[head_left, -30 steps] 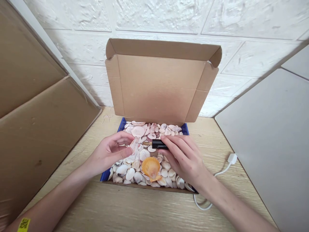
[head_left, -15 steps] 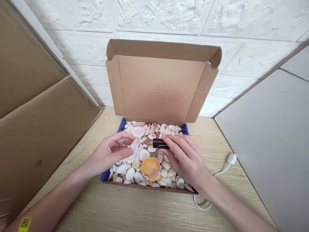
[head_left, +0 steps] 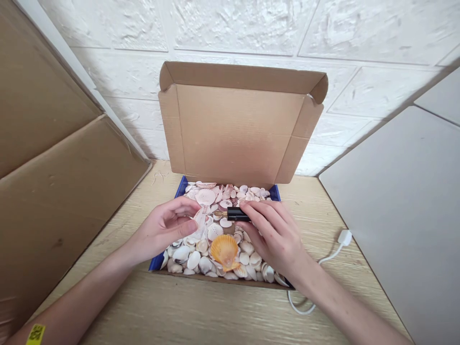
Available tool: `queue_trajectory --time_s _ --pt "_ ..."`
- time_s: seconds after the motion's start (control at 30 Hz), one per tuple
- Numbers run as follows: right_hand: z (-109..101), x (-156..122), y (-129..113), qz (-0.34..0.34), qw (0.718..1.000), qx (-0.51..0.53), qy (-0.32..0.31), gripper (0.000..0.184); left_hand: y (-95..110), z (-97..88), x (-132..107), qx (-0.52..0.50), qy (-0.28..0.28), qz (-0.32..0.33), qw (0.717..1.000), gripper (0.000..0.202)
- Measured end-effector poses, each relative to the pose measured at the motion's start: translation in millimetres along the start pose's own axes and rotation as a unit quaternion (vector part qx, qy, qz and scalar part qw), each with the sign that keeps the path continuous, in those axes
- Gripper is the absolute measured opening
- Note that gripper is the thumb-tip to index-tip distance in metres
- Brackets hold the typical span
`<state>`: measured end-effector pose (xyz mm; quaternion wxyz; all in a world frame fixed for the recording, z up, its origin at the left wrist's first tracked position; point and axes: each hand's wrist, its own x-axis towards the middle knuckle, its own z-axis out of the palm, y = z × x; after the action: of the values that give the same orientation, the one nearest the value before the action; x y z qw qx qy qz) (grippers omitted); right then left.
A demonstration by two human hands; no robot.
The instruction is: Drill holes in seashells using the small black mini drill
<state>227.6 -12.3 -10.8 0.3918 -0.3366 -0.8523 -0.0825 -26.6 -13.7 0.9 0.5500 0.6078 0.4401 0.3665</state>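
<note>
An open cardboard box [head_left: 273,192] with blue sides lies on the wooden table, filled with several pale seashells [head_left: 206,197] and one large orange scallop shell [head_left: 224,249]. Its lid [head_left: 237,129] stands upright against the wall. My left hand [head_left: 163,229] pinches a pale pinkish shell [head_left: 200,216] between thumb and fingers above the box. My right hand [head_left: 273,235] grips a small black tool [head_left: 237,213] whose thin tip points left toward that shell.
A white cable with a plug [head_left: 345,236] runs along the table right of the box. Brown cardboard panels [head_left: 53,158] lean at the left, a grey panel [head_left: 398,206] at the right, and a white textured wall [head_left: 251,28] stands behind.
Both hands stay almost still over the box; the view has shifted slightly. The black tool's tip remains at the shell.
</note>
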Motion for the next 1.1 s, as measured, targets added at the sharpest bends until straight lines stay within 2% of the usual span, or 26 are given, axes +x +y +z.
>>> queue_trajectory --time_s 0.2,0.57,1.1 --pt "0.1 0.8 0.2 -0.002 1.0 0.002 0.001 0.034 0.9 -0.8 -1.9 -0.015 -0.002 0.0 1.0 0.015" --pt "0.5 -1.4 -0.3 -0.005 1.0 0.004 0.002 0.036 -0.3 0.1 -3.5 -0.046 -0.017 -0.08 0.996 0.025" --pt "-0.3 -0.1 -0.7 0.0 1.0 -0.002 0.007 0.033 2.5 1.8 -4.1 -0.055 0.012 -0.083 0.995 0.029"
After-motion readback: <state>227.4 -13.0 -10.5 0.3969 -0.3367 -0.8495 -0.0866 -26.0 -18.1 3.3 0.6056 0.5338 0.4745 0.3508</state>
